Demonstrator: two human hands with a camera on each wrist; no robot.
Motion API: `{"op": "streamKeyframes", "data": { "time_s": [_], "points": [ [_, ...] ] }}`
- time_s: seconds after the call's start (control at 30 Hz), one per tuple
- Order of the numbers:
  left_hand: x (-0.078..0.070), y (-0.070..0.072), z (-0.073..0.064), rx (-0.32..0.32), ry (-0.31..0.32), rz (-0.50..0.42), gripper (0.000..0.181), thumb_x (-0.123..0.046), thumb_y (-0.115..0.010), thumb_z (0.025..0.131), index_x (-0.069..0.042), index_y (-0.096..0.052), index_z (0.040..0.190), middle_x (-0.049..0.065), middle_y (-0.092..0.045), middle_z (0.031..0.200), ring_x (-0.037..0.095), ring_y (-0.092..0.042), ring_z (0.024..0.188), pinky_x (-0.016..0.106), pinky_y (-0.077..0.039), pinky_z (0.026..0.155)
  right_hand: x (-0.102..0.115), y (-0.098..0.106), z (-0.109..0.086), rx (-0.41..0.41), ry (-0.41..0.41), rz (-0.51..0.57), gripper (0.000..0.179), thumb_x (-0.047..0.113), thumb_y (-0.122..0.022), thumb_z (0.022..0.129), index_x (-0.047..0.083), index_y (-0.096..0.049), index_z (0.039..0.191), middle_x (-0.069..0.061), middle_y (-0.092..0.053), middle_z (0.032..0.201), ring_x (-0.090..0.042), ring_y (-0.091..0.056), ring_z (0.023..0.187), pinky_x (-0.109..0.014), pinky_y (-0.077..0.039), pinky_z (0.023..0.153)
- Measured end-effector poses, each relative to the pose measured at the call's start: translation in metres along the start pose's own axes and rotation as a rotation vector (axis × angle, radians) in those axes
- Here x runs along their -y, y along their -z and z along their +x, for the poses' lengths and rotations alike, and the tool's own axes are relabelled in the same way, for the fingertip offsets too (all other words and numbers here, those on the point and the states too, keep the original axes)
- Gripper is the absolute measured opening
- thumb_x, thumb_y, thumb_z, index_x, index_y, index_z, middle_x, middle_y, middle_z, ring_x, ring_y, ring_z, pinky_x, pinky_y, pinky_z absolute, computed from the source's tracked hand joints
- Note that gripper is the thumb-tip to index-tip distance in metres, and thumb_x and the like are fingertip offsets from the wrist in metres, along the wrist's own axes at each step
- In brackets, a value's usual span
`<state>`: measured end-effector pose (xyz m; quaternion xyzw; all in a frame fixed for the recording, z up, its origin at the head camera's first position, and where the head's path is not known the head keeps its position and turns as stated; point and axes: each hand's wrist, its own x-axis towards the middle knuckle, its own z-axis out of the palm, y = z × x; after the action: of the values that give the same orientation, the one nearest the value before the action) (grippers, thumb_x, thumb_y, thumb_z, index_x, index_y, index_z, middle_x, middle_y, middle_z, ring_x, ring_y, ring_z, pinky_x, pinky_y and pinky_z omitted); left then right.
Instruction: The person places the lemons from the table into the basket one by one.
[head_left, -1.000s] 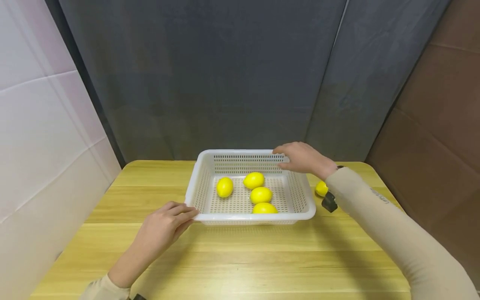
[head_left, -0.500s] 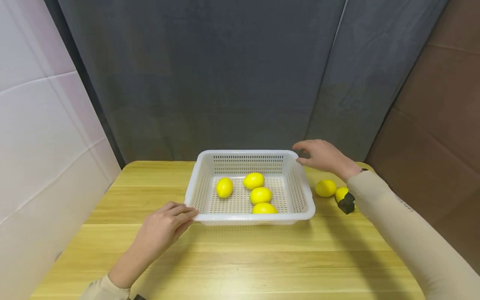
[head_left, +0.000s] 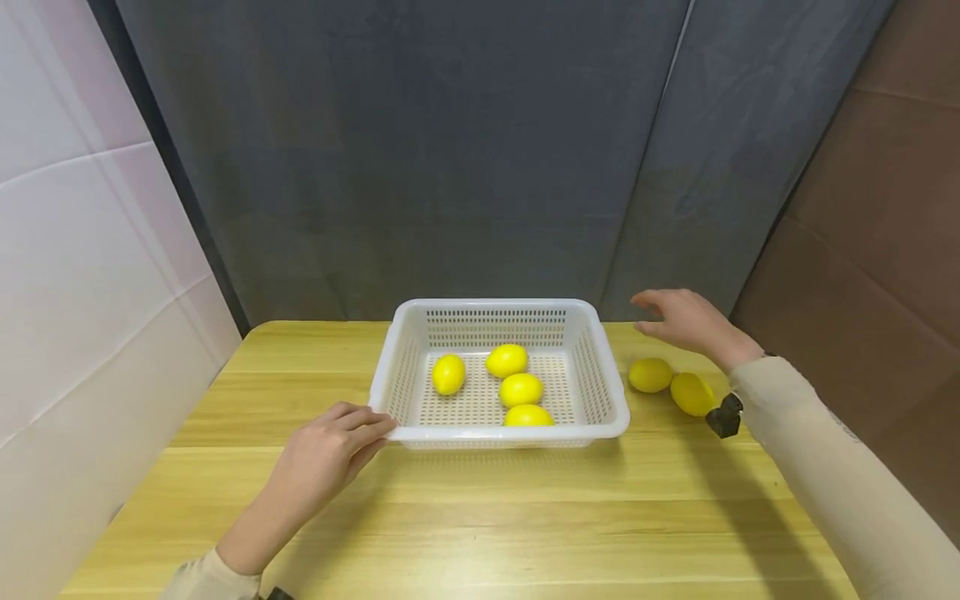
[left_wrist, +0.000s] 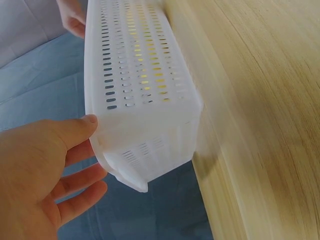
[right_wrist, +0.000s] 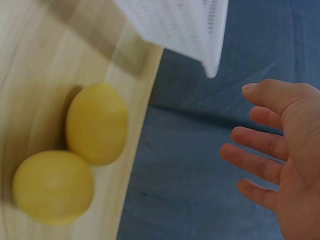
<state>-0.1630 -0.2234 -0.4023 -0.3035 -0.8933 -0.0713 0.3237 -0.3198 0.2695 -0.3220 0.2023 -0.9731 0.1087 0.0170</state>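
Note:
A white plastic basket (head_left: 495,434) with slotted walls stands on the wooden table, several yellow lemons (head_left: 448,375) lying on its floor. My left hand (head_left: 322,450) holds the basket's near left corner; in the left wrist view the thumb (left_wrist: 82,129) lies against the rim and the fingers reach behind it. Off to the basket's right, my right hand (head_left: 690,321) hovers above the table's back part, holding nothing, its fingers spread apart in the right wrist view. Two more lemons, one (head_left: 650,375) beside the other (head_left: 692,394), lie on the table below it.
The wooden table (head_left: 480,525) ends just behind the basket, with a dark grey curtain (head_left: 420,167) beyond. A white panel (head_left: 90,250) rises at the left and a brown one (head_left: 885,250) at the right.
My right hand has moved right, from over the basket's back right corner to beyond its right side. Both outside lemons now show. Left hand and basket stay put.

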Motion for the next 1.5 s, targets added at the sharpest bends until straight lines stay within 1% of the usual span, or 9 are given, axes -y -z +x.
{"op": "streamKeyframes", "data": {
  "time_s": [0.13, 0.2, 0.33, 0.37, 0.4, 0.57, 0.73, 1.07, 1.5],
  "points": [
    [0.0, 0.0, 0.0, 0.001, -0.006, -0.006, 0.032, -0.018, -0.086, 0.071, -0.016, -0.079, 0.102, -0.003, -0.077, 0.1, 0.017, -0.068, 0.089, 0.033, -0.061, 0.068, -0.013, -0.005, -0.007, 0.042, -0.032, -0.008, 0.05, 0.027, -0.059, 0.098, 0.002, -0.052, 0.14, -0.021, -0.058, 0.139, -0.041, -0.06, 0.12, -0.058, -0.049, 0.1],
    [0.0, 0.0, 0.0, 0.0, -0.013, -0.006, 0.022, -0.026, -0.079, 0.084, -0.016, -0.079, 0.103, -0.003, -0.077, 0.1, 0.017, -0.068, 0.089, 0.032, -0.061, 0.068, -0.019, -0.008, -0.01, 0.049, -0.053, -0.013, 0.05, 0.026, -0.06, 0.097, 0.002, -0.053, 0.14, -0.022, -0.059, 0.138, -0.042, -0.061, 0.119, -0.059, -0.049, 0.1],
    [-0.001, 0.0, 0.002, -0.01, -0.017, -0.007, 0.022, -0.027, -0.079, 0.083, -0.015, -0.079, 0.102, -0.002, -0.077, 0.099, 0.016, -0.068, 0.087, 0.033, -0.061, 0.067, -0.032, -0.017, -0.018, 0.064, -0.105, -0.044, 0.05, 0.027, -0.062, 0.096, 0.002, -0.055, 0.138, -0.025, -0.062, 0.132, -0.043, -0.062, 0.114, -0.06, -0.05, 0.095],
    [-0.001, 0.0, 0.002, -0.007, -0.016, -0.009, 0.022, -0.032, -0.074, 0.089, -0.015, -0.079, 0.102, -0.002, -0.077, 0.099, 0.016, -0.068, 0.088, 0.032, -0.061, 0.067, -0.035, -0.02, -0.019, 0.069, -0.119, -0.05, 0.049, 0.028, -0.063, 0.095, 0.002, -0.055, 0.137, -0.025, -0.063, 0.13, -0.043, -0.062, 0.113, -0.06, -0.051, 0.094],
    [-0.001, 0.0, 0.002, -0.008, -0.015, -0.011, 0.022, -0.028, -0.079, 0.083, -0.015, -0.079, 0.102, -0.002, -0.077, 0.099, 0.017, -0.068, 0.087, 0.033, -0.061, 0.067, -0.038, -0.023, -0.021, 0.077, -0.13, -0.063, 0.05, 0.029, -0.063, 0.095, 0.002, -0.056, 0.136, -0.026, -0.063, 0.129, -0.043, -0.062, 0.112, -0.06, -0.051, 0.092],
    [0.0, -0.001, 0.002, -0.006, -0.016, -0.014, 0.023, -0.033, -0.073, 0.089, -0.015, -0.079, 0.102, -0.002, -0.077, 0.099, 0.017, -0.068, 0.087, 0.033, -0.061, 0.068, -0.051, -0.039, -0.028, 0.09, -0.148, -0.097, 0.052, 0.033, -0.065, 0.092, 0.0, -0.058, 0.132, -0.027, -0.066, 0.123, -0.042, -0.064, 0.107, -0.057, -0.052, 0.088],
    [-0.002, -0.001, 0.004, -0.026, -0.018, -0.01, 0.033, -0.016, -0.088, 0.069, -0.015, -0.08, 0.101, -0.002, -0.077, 0.097, 0.016, -0.068, 0.086, 0.033, -0.061, 0.067, -0.056, -0.051, -0.036, 0.116, -0.183, -0.058, 0.056, 0.033, -0.068, 0.088, -0.002, -0.058, 0.132, -0.029, -0.066, 0.122, -0.043, -0.064, 0.107, -0.057, -0.052, 0.088],
    [-0.002, 0.001, 0.004, -0.02, -0.011, -0.016, 0.035, -0.014, -0.088, 0.068, -0.015, -0.079, 0.102, -0.002, -0.077, 0.099, 0.016, -0.068, 0.086, 0.033, -0.061, 0.067, -0.059, -0.062, -0.043, 0.188, -0.238, -0.038, 0.065, 0.038, -0.071, 0.084, -0.002, -0.057, 0.133, -0.03, -0.064, 0.124, -0.045, -0.062, 0.11, -0.059, -0.052, 0.086],
    [-0.002, 0.002, 0.003, -0.012, 0.003, -0.009, 0.032, -0.015, -0.087, 0.071, -0.015, -0.079, 0.102, -0.003, -0.077, 0.099, 0.016, -0.068, 0.087, 0.032, -0.061, 0.066, -0.062, -0.066, -0.05, 0.207, -0.252, -0.017, 0.071, 0.044, -0.073, 0.083, -0.003, -0.057, 0.134, -0.031, -0.061, 0.129, -0.051, -0.057, 0.116, -0.065, -0.048, 0.093]
  ]
}}
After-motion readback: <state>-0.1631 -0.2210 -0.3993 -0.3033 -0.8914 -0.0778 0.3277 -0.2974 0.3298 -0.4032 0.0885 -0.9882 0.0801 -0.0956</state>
